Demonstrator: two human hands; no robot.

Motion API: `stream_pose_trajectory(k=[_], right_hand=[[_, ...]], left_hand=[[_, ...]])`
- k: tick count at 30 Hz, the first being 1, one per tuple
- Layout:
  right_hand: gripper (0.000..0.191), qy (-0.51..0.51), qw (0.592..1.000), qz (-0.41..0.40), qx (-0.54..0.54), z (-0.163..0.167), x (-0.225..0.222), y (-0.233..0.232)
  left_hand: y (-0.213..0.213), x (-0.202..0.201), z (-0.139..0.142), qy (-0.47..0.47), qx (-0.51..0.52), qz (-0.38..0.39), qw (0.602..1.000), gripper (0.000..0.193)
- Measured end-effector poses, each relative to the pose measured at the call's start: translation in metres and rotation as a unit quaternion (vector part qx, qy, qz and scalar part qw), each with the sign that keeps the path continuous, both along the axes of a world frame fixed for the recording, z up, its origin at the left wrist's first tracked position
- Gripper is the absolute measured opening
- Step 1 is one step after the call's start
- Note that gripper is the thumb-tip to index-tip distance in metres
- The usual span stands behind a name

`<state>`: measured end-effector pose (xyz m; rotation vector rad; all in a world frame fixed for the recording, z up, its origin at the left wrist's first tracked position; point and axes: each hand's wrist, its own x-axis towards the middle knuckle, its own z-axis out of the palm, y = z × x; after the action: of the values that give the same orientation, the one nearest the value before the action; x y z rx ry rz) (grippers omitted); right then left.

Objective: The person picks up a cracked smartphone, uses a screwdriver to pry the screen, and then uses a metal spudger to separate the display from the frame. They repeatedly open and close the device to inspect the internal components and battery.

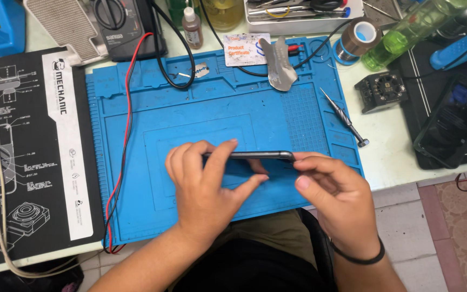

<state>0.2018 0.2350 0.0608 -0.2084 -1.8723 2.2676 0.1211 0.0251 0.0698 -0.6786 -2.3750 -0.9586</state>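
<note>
Left hand [206, 186]: fingers curled over the top edge of a slim dark slab-shaped phone [260, 156], thumb stretched out beneath it, so the device is pinched edge-on. Right hand [337, 192]: fingertips pressed together at the phone's right corner, a pinching grip; a thin black band sits on that wrist. The phone stands on its long edge over the middle of the blue silicone work mat [136, 216], turned so that only its thin metal side shows. Screen and back cannot be made out. Whether its lower edge touches the mat is hidden by the fingers.

Outward on the mat: a slender metal screwdriver [345, 119] lies slantwise near the right rim, well apart from the hands. A bent grey metal prying sheet [278, 64] rests at the top edge beside a white and orange card [241, 50]. Red and black probe leads [128, 108] run down the mat's left side from a dark multimeter [120, 21], partly cut off at the top.

Left of the mat, a black diagram pad with white line drawings [12, 151] runs out of frame. Right side: a small black square module [380, 89], a green transparent plastic bottle [412, 30], a roll of brown tape [358, 38], and a second dark phone [447, 127] lying flat. A small brown dropper bottle [192, 28] stands at the top.
</note>
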Motion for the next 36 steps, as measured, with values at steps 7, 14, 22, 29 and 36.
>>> stream_pose_trajectory(k=[7, 14, 22, 29, 36], right_hand=[[0.022, 0.023, 0.993, 0.034, -0.109, -0.029, -0.003, 0.024], [0.019, 0.027, 0.995, 0.059, -0.081, -0.030, -0.005, 0.034], [0.017, -0.011, 0.997, -0.027, 0.068, -0.030, -0.001, 0.032], [0.018, 0.015, 0.999, -0.042, 0.021, -0.036, -0.003, 0.027], [0.018, 0.053, 0.988, -0.101, 0.107, -0.039, -0.004, 0.012]], left_hand=[[0.004, 0.008, -0.010, -0.037, 0.002, 0.005, 0.999, 0.056], [0.007, 0.009, -0.014, -0.018, -0.009, -0.008, 1.000, 0.049], [0.008, 0.010, -0.020, 0.015, -0.009, -0.019, 1.000, 0.047], [0.005, 0.006, -0.023, -0.021, 0.060, -0.031, 0.997, 0.041], [0.008, 0.005, -0.028, -0.052, 0.110, -0.030, 0.992, 0.040]])
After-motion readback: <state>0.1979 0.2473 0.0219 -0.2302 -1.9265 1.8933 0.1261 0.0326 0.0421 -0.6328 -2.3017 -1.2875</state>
